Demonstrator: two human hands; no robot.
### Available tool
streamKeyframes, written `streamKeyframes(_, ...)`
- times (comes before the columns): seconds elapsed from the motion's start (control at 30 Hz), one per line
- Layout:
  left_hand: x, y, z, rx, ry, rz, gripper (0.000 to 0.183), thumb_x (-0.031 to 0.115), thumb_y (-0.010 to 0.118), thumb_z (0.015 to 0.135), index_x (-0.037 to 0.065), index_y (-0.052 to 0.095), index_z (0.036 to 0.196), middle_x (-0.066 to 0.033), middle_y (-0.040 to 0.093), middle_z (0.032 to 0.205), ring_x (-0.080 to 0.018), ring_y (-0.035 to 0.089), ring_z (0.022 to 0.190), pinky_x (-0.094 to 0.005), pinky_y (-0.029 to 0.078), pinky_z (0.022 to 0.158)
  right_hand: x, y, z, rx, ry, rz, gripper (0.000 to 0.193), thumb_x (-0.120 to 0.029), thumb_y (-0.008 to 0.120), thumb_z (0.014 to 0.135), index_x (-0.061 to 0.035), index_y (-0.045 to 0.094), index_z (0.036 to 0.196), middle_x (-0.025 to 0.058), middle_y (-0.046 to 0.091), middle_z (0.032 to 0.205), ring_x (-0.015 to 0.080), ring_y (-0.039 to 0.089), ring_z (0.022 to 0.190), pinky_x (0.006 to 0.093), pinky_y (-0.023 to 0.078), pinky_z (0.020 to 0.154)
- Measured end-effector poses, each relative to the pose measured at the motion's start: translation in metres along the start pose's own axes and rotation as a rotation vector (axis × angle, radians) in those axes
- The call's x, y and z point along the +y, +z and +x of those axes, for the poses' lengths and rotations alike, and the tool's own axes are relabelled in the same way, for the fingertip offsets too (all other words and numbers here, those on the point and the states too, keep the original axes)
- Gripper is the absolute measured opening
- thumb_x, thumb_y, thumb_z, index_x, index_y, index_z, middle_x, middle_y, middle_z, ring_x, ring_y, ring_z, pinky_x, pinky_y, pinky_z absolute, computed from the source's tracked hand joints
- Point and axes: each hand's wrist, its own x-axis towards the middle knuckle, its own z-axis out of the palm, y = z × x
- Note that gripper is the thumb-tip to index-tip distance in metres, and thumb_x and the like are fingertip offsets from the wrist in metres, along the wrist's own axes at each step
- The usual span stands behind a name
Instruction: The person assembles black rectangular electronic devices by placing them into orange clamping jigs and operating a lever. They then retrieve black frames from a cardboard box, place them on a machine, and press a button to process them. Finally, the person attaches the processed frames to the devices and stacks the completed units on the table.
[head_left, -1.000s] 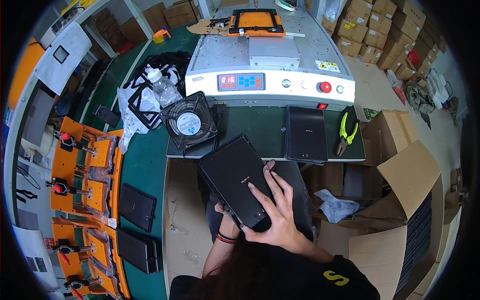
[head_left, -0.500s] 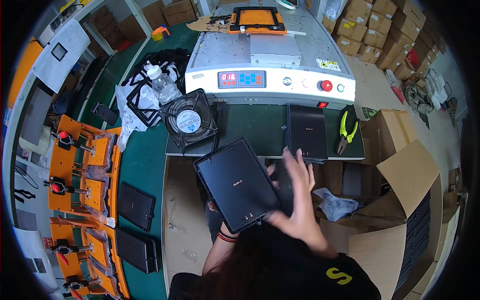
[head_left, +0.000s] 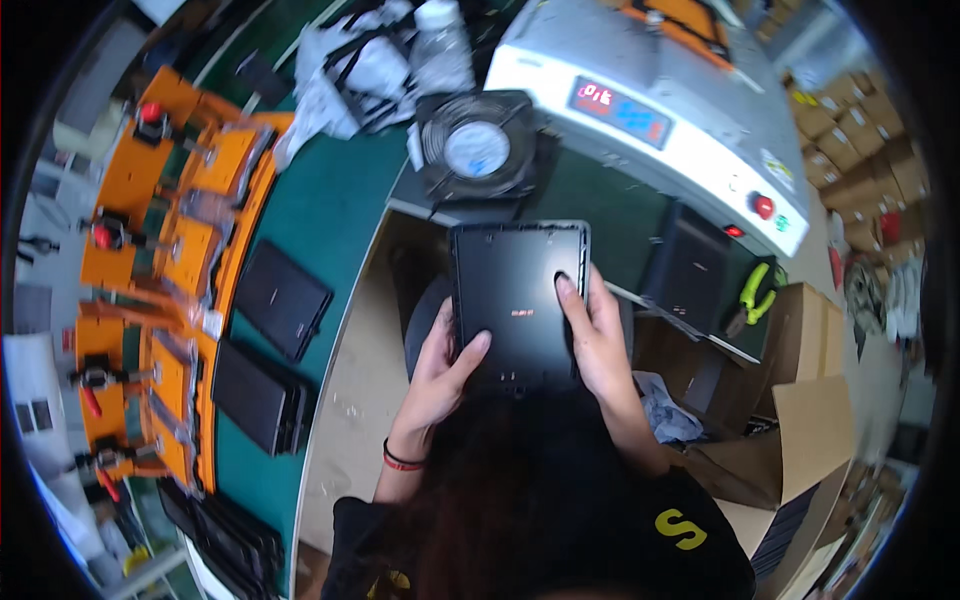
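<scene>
I hold a flat black rectangular panel (head_left: 515, 295) with both hands, in front of my chest and below the bench edge. My left hand (head_left: 440, 375) grips its lower left corner, thumb lying across the face. My right hand (head_left: 598, 335) holds the right side, thumb pressed on the face near a small mark. The panel faces up toward me, long side running away from me.
A grey machine (head_left: 660, 120) with a red display and red button stands ahead. A black fan (head_left: 478, 148) sits beside it. More black panels (head_left: 280, 300) lie on the green bench by orange clamp fixtures (head_left: 150, 250). Open cardboard boxes (head_left: 790, 420) and yellow-green pliers (head_left: 755, 292) are at right.
The panel was tilted and held by my left hand; my right hand has come back onto it and it now sits square in both hands. The view has swung left.
</scene>
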Motion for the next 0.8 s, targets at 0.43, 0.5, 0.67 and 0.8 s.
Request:
streamKeyframes(0.43, 0.036, -0.076, -0.034, 0.753, 0.366, 0.193, 0.043, 0.009, 0.046, 0.096, -0.004, 0.032, 0.136, -0.0129, 0.044, 0.131, -0.0174, 0.042, 0.121, -0.0283, 0.030, 0.103, 0.015, 0.123, 0.049, -0.590, -0.119, -0.348, 0.051, -0.014, 0.058, 0.091, 0.0045, 0.037, 0.134, 0.0229, 0.057, 0.121, 0.0268, 0.054, 0.117, 0.0345, 0.043, 0.095)
streamKeyframes(0.5, 0.044, -0.081, -0.052, 0.834, 0.440, -0.073, 0.052, 0.014, 0.047, 0.097, -0.001, 0.022, 0.140, -0.0132, 0.041, 0.134, -0.0193, 0.042, 0.122, -0.0320, 0.033, 0.103, 0.012, 0.143, 0.041, -0.591, -0.291, -0.430, 0.063, -0.015, 0.058, 0.090, 0.0052, 0.025, 0.140, 0.0247, 0.054, 0.125, 0.0319, 0.051, 0.121, 0.0369, 0.043, 0.095)
streamKeyframes(0.67, 0.080, -0.095, -0.083, 0.795, 0.579, -0.455, 0.043, 0.022, 0.042, 0.100, 0.014, 0.028, 0.139, -0.0089, 0.050, 0.126, -0.0194, 0.054, 0.111, -0.0334, 0.051, 0.089, 0.003, 0.170, 0.005, -0.928, -0.667, -0.540, 0.061, -0.013, 0.064, 0.085, 0.0014, 0.038, 0.137, 0.0204, 0.058, 0.119, 0.0348, 0.061, 0.099, 0.0362, 0.049, 0.085)
streamKeyframes(0.8, 0.083, -0.101, -0.095, 0.853, 0.416, -0.581, 0.059, 0.025, 0.046, 0.098, 0.022, 0.011, 0.146, -0.0104, 0.044, 0.131, -0.0222, 0.055, 0.111, -0.0367, 0.053, 0.084, 0.022, 0.200, 0.001, -0.836, -0.723, -0.468, 0.039, -0.003, 0.066, 0.079, 0.0005, 0.060, 0.117, 0.0127, 0.065, 0.111, 0.0254, 0.065, 0.075, 0.0321, 0.052, 0.072)
